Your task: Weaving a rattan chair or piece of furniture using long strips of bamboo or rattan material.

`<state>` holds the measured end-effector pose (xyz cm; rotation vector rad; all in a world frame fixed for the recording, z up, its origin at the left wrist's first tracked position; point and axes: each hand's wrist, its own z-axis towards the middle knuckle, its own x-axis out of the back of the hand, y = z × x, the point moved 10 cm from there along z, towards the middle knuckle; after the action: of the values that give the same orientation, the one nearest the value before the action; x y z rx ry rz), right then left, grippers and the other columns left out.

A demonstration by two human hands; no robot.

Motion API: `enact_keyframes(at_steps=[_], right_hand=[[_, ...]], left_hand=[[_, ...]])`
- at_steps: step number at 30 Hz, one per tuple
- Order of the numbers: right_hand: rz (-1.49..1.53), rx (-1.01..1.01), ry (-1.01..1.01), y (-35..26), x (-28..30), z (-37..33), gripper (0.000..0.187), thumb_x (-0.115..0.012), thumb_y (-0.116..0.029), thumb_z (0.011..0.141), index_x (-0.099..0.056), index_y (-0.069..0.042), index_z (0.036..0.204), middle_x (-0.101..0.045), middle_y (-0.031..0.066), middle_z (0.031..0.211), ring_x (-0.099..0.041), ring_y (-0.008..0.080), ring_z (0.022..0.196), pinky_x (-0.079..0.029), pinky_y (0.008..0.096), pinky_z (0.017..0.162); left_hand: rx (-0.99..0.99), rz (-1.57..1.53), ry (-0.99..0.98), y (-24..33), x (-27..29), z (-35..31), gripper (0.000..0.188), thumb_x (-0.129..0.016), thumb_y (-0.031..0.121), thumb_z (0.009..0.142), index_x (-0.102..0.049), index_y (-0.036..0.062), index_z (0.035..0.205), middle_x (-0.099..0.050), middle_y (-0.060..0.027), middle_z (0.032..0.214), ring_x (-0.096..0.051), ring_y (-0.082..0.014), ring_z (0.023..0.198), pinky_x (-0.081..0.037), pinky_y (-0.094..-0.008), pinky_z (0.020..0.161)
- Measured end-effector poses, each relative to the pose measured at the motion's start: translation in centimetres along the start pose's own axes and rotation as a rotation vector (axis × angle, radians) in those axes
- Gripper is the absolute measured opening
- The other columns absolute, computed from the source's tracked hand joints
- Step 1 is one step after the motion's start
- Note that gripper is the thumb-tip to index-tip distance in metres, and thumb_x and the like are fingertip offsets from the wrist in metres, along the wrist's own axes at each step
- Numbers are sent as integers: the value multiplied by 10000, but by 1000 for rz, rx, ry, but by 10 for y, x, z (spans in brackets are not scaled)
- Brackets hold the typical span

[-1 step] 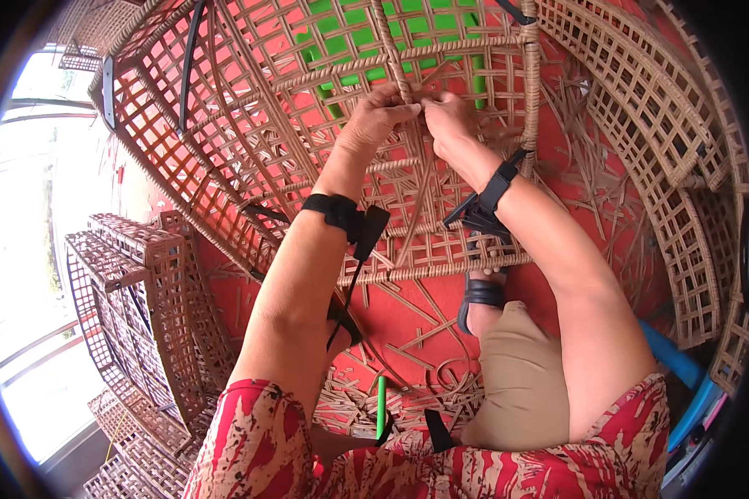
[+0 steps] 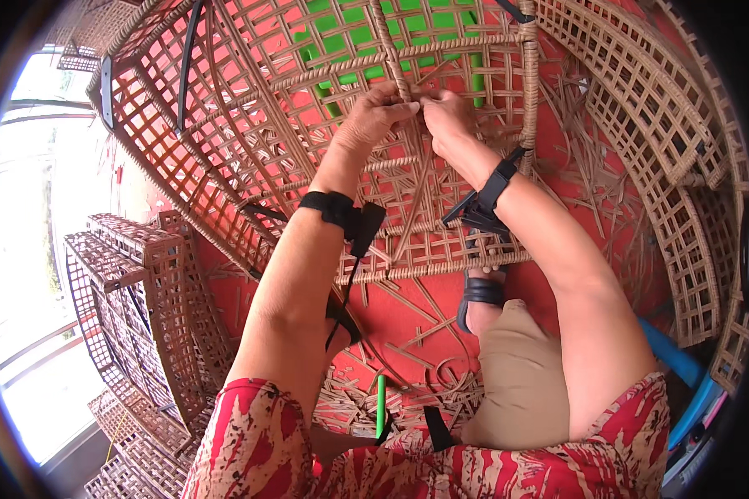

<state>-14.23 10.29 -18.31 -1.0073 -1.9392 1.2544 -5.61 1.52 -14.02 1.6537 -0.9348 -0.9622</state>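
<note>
A large brown woven wicker frame of open lattice, with wrapped edges, leans in front of me. My left hand is closed in a pinch on the wrapped wicker rib that runs down the middle of the lattice. Right beside it, my right hand pinches at the same spot, its thumb and fingertips pressed together. Those fingers seem to grip a wicker strand, though its end is mostly hidden. Below the hands, loose brown strands hang over the lattice.
A green plastic stool shows through the weave. Other woven wicker pieces are stacked at left, and curved ones stand at right. Cut strand scraps litter the red floor. A green-handled tool lies near my legs.
My left forearm has shifted very slightly to the left. Both hands stay at the same place on the rib.
</note>
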Motion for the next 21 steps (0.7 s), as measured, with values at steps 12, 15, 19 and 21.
enact_keyframes(at_steps=[12,15,19,21], right_hand=[[-982,847,-196,-86,-25,-31,432,-518,-373,895,-644,35,967,-670,122,841,-666,231,733,-509,352,644],[-581,490,-345,-76,-28,-24,415,-601,-341,839,-636,34,1015,-666,125,852,-657,239,748,-510,341,678],[-602,493,-265,-53,-28,-16,409,-702,-211,761,-602,37,1071,-664,151,867,-655,254,778,-510,345,719],[-641,518,-265,-59,-23,-18,402,-693,-202,769,-599,42,1074,-665,155,872,-657,256,785,-511,347,715]], left_hand=[[-64,1043,-88,20,4,-19,301,-638,317,852,-625,23,915,-602,-118,653,-566,-179,599,-461,-352,592],[-54,1191,-149,35,-49,-76,273,-619,298,859,-624,28,821,-591,-182,665,-594,-310,622,-471,-420,599],[-182,773,-698,71,-165,-173,297,-627,302,862,-557,38,746,-563,-160,631,-591,-360,640,-452,-445,580],[36,472,-1035,88,-208,-217,355,-614,359,888,-567,35,751,-570,-147,644,-594,-325,637,-433,-408,576]])
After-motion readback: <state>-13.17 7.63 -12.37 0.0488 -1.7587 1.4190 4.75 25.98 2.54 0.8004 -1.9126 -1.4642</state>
